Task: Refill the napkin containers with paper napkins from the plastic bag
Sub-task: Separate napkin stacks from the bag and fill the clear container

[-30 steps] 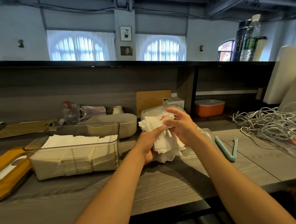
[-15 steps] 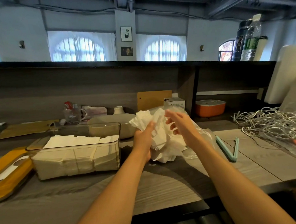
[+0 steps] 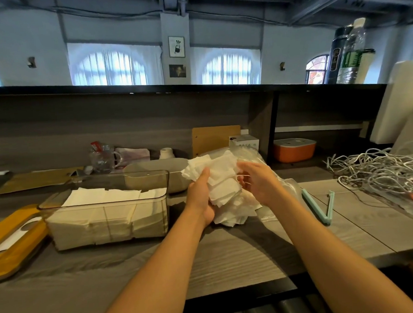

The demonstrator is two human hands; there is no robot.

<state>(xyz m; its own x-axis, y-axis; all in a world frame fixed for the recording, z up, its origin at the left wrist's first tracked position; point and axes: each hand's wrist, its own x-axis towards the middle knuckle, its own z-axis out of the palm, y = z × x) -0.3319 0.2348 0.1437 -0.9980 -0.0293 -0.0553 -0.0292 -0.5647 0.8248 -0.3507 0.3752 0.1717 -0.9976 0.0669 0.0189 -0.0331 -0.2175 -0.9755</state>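
Bundle of paper napkins [image 3: 222,179] is being held just above the plastic bag [image 3: 274,195]; left hand [image 3: 200,195] is gripping its near edge, right hand [image 3: 258,182] is steadying the far side with fingers loosely curled against it. Judgement: square the stack before carrying it. Clear napkin container [image 3: 107,210], left of the left hand, is sitting nearly full on the surface [image 3: 231,259]. Teal clip [image 3: 322,207] is lying right of the right hand; nothing is blocking the way.

white paper napkins [image 3: 222,179], clear plastic bag [image 3: 281,188], see-through smoky napkin container [image 3: 107,210] packed with cream-white napkins. grey woodgrain counter [image 3: 231,259], mustard-yellow lid [image 3: 10,243], mint green bag clip [image 3: 321,206], orange box [image 3: 294,149] with white top, pale grey tangled cables [image 3: 380,170].
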